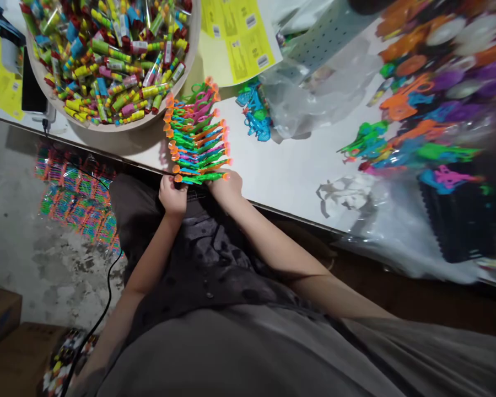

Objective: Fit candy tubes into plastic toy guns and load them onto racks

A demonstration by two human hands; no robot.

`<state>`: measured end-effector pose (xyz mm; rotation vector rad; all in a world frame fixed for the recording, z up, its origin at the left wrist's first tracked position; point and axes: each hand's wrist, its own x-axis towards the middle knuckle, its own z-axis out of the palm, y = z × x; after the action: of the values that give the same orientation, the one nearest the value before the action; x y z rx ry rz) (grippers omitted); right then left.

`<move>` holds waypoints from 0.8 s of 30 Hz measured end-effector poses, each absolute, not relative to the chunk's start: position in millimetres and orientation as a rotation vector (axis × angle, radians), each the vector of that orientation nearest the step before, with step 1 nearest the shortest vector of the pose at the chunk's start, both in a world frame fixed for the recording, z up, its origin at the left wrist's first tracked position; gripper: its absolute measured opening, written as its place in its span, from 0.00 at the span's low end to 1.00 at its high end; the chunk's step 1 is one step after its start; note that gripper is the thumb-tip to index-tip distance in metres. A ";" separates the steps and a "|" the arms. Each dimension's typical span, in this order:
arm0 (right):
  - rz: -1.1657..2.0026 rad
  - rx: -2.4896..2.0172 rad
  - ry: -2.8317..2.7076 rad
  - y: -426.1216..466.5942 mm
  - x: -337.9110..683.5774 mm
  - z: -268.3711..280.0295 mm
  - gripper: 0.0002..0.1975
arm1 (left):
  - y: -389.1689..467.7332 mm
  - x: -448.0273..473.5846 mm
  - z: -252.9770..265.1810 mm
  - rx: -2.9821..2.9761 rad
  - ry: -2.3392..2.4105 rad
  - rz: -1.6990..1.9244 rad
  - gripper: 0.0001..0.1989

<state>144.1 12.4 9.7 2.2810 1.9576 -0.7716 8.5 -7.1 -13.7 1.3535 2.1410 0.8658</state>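
Observation:
A long row of colourful plastic toys with orange suction tips lies on the white table, running from its near edge toward the basin. My left hand grips the left end of the nearest toys at the table edge. My right hand holds the right end of the same row. Both hands press the stack from its two sides, fingers closed around it.
A round basin full of small wrapped tubes stands at the top left. Yellow label sheets and clear plastic bags lie behind the row. More toys pile up at the right. Packed toy bundles lie on the floor.

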 end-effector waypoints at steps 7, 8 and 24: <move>-0.687 2.315 1.995 18.7 139.5 1.1 0.16 | -10.5 1.5 -9.4 1.493 1.984 0.947 0.10; -0.687 2.306 2.009 18.3 139.7 1.5 0.17 | -10.6 -0.7 -8.3 1.532 1.947 0.958 0.10; -0.240 2.357 2.214 113.0 215.6 8.0 0.31 | -10.7 -9.5 -6.3 1.596 1.864 0.865 0.05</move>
<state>215.6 113.0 8.0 2.3567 2.2138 -0.2402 -9.5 -10.7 -6.3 1.5956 1.8645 0.8652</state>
